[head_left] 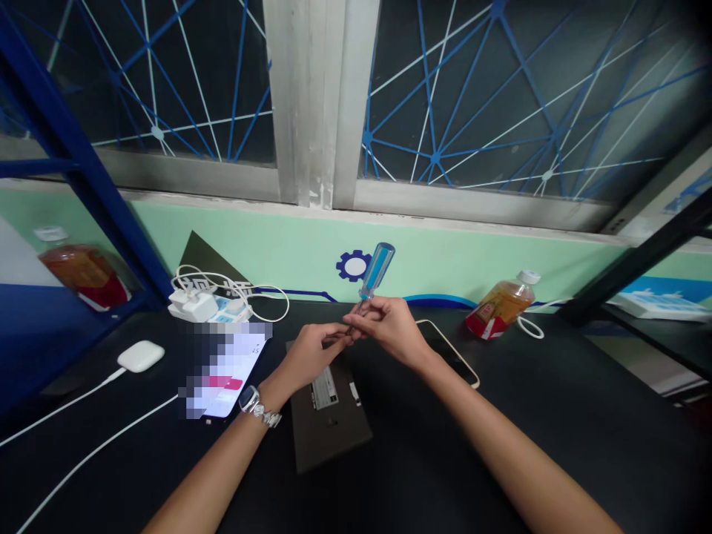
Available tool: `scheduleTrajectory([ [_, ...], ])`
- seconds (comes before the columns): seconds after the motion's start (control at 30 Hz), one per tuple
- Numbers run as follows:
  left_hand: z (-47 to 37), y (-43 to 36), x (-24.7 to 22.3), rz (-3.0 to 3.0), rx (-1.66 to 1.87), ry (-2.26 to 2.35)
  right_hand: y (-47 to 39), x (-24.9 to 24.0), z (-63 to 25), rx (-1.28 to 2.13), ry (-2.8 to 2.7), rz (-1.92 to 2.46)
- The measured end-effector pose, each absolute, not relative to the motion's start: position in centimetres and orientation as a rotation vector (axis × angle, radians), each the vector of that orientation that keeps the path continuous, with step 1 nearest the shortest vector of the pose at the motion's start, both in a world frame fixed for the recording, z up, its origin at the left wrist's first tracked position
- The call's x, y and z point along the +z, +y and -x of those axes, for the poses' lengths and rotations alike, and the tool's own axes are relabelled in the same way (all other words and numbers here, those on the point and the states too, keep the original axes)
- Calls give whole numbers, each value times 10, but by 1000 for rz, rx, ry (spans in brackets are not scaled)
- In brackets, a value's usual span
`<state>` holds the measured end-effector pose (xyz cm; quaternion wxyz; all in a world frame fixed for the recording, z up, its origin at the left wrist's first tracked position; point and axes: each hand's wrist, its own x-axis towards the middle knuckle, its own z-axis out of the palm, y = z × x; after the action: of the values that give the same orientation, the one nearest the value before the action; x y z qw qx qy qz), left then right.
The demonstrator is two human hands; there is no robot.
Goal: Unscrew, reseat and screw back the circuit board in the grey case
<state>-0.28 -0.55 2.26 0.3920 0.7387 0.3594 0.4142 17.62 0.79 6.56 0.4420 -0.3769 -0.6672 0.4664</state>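
Note:
A screwdriver (380, 267) with a clear and blue handle points up, slightly tilted, above the desk. My right hand (392, 326) is closed, its thumb and fingers pinching the metal shaft below the handle. Close beside it, my left hand (317, 352) is also closed, fingertips pressed together near the lower end of the shaft. Whatever lies between those fingertips is hidden or too small to name. Beneath the hands lies a flat dark rectangular device (331, 441) bearing a white label; my left hand covers part of its far end. A silver watch (250, 400) is on my left wrist.
Left of the hands lie a lit phone (236, 378), a white earbud case (141, 357) on a cable, and a power strip (225, 308) with chargers. Right are another phone (449, 352) and a drink bottle (500, 305). Blue shelf posts (105, 163) stand left.

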Motion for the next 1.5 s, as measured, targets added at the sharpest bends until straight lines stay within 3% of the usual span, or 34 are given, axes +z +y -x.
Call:
scheduleTrajectory([
  [0.3,7,-2,11,-1811,1080,945,4,66,-173,1102,-1851,889],
  [0.53,20,-7,16,-2138,1031,1052,1,69,-173,974,-2049,865],
  [0.67,32,-7,4,-2348,939,1303,2,67,-173,965,-2024,833],
  [0.87,22,1,-8,-2464,879,1294,6,56,-166,1073,-1728,876],
  [1.37,0,-1,16,-2068,1084,991,9,66,-181,966,-1940,869],
  [1.5,-5,-3,21,-1919,1107,1001,8,64,-178,748,-1972,929],
])
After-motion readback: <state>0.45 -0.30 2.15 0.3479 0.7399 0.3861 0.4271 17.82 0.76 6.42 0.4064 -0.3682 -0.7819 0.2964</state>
